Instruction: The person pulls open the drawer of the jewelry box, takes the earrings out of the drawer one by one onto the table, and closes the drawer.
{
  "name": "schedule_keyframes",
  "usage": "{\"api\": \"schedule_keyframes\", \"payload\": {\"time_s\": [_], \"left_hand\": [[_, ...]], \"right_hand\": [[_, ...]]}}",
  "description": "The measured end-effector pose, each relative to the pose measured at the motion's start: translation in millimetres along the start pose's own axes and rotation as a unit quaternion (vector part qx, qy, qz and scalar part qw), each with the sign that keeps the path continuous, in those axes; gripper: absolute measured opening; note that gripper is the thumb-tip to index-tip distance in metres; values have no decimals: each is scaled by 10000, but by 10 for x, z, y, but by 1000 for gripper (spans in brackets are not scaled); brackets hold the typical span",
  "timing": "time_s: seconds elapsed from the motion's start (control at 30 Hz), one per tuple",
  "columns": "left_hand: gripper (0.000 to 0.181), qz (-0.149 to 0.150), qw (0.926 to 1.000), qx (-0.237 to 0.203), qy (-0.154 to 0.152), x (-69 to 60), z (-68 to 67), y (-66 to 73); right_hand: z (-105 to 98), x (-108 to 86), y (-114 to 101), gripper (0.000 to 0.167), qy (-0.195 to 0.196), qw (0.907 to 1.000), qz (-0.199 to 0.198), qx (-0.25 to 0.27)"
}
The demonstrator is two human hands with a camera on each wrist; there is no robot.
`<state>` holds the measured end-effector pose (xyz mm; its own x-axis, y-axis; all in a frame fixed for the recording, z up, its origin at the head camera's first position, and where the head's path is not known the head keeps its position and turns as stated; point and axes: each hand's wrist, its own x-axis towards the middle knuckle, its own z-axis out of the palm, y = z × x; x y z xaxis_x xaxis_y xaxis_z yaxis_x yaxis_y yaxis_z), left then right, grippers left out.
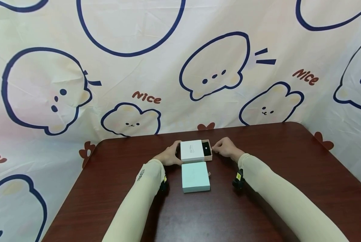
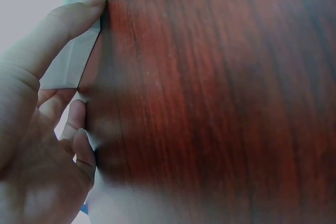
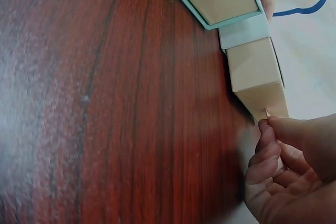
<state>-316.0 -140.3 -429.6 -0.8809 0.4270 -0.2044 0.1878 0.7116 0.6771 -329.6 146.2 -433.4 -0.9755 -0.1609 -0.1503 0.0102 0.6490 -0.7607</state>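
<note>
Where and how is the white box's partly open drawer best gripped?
Likely best by the small tab on the right end of the drawer, pinched from the right, as the right hand does. The tab juts from a flat end panel, and the drawer sticks out rightward. The left hand holds the white box.

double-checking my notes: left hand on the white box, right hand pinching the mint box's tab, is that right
One slip: the right hand pinches the tab on the drawer of the white box, not the mint box; the right wrist view shows it. The rest stands.
</note>
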Motion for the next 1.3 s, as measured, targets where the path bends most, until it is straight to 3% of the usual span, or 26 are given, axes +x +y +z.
{"api": "schedule_keyframes", "payload": {"time_s": [1.3], "left_hand": [[96,54,10000,24,-5,3,3,-3]], "right_hand": [[-38,-11,39,25,24,10000,78,-42]]}}
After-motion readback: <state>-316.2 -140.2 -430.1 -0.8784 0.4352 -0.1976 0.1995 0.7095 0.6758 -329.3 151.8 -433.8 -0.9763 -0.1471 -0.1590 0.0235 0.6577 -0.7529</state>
